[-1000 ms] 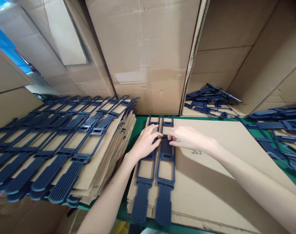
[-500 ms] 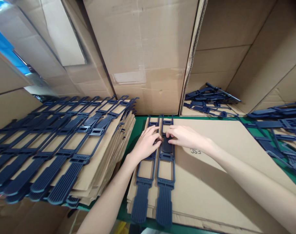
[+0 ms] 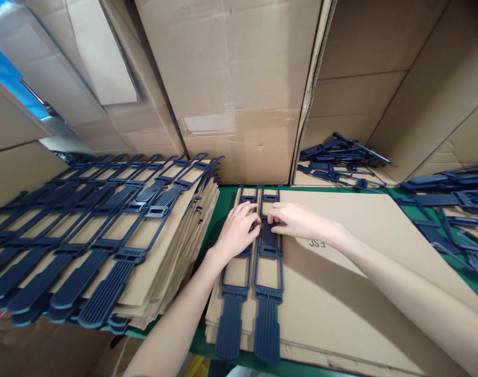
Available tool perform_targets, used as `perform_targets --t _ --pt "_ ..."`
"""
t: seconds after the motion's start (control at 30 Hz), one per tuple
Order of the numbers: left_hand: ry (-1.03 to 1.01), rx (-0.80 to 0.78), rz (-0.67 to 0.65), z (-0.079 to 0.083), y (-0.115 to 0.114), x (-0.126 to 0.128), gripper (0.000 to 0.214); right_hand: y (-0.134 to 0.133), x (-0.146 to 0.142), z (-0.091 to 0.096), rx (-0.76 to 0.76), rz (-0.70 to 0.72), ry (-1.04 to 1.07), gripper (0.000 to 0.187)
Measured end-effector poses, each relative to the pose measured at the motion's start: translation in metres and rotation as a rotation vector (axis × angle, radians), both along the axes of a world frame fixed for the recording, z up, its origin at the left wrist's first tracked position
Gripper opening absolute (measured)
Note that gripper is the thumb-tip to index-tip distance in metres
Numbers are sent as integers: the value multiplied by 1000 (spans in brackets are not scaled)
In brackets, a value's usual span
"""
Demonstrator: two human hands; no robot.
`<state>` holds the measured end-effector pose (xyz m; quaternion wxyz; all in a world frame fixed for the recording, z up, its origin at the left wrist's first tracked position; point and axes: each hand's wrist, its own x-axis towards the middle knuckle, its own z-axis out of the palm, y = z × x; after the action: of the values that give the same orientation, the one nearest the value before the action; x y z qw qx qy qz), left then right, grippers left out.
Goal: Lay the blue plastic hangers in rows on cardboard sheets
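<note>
Two long dark blue plastic strips lie side by side on a flat cardboard sheet (image 3: pixel 360 246). The left strip (image 3: pixel 233 293) lies under my left hand (image 3: pixel 239 230), whose curled fingers press on its upper part. Beside it, the right strip (image 3: pixel 268 283) is pinched at its ribbed middle by the fingertips of my right hand (image 3: pixel 297 220). The fingertips of the two hands almost meet over the gap between the strips.
A stack of cardboard sheets (image 3: pixel 172 246) at the left carries several fitted blue strips (image 3: pixel 105 225). Loose strips (image 3: pixel 337 157) lie in an open box at the back right, with more strips (image 3: pixel 451 209) at the far right. Big cartons (image 3: pixel 231 78) stand behind on a green mat (image 3: pixel 219 204).
Both hands stay on the two strips, with only small finger shifts. The view has barely moved.
</note>
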<state>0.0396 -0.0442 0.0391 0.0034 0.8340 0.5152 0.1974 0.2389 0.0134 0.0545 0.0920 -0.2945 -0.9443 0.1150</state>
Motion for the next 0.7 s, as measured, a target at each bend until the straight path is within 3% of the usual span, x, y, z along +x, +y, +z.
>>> perform_targets --t 0.17,0.3,0.47,0.7 --pt "-6 -7 27 -2 0 0 18 -4 0 7 25 -34 -8 24" --pt "33 -72 51 -5 1 1 46 -13 -2 8 8 -39 -2 69" --pt "123 -137 67 -8 2 1 62 -21 -4 -1 -187 -27 -123 118" --pt "185 -135 47 -10 1 -1 64 -22 -7 -5 -343 -29 -175 130"
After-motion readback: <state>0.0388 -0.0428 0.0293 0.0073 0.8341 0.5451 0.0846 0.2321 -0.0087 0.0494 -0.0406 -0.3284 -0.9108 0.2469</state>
